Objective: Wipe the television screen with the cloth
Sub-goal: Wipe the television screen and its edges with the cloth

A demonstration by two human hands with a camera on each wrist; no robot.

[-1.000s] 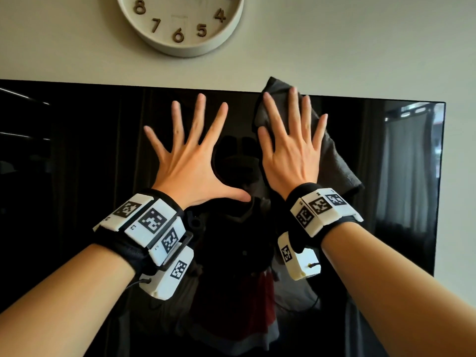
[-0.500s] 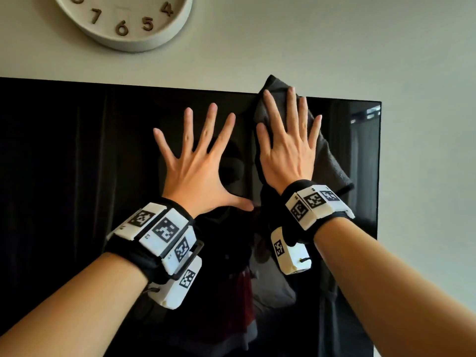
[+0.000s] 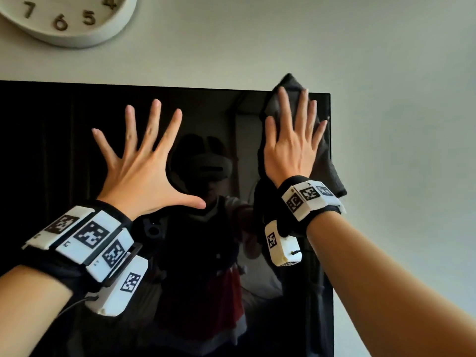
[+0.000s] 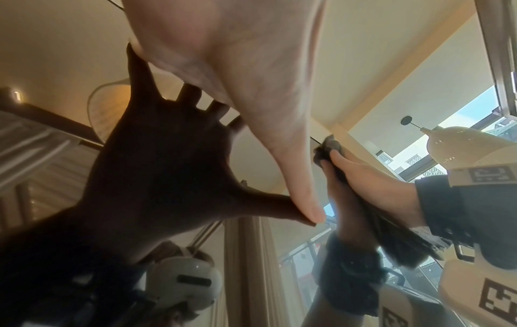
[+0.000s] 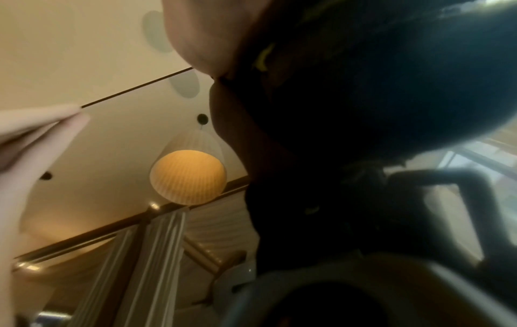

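The black television screen (image 3: 64, 150) hangs on the wall and fills the lower left of the head view. A dark grey cloth (image 3: 327, 166) lies flat against its top right corner, poking above the top edge. My right hand (image 3: 291, 148) presses the cloth to the glass with straight fingers. My left hand (image 3: 139, 166) rests flat on the bare screen to the left, fingers spread wide. In the left wrist view the left palm (image 4: 251, 77) touches the glass and the cloth (image 4: 327, 150) shows under the right hand. The right wrist view is mostly dark cloth (image 5: 363, 110).
A round white wall clock (image 3: 64, 19) hangs above the screen at upper left. Pale bare wall (image 3: 412, 124) lies right of the television's right edge. The glass reflects a person with a headset, curtains and a lamp.
My right hand has slid the cloth to the right along the top edge, up to the screen's top right corner. The left hand followed rightward, still spread flat on the glass.
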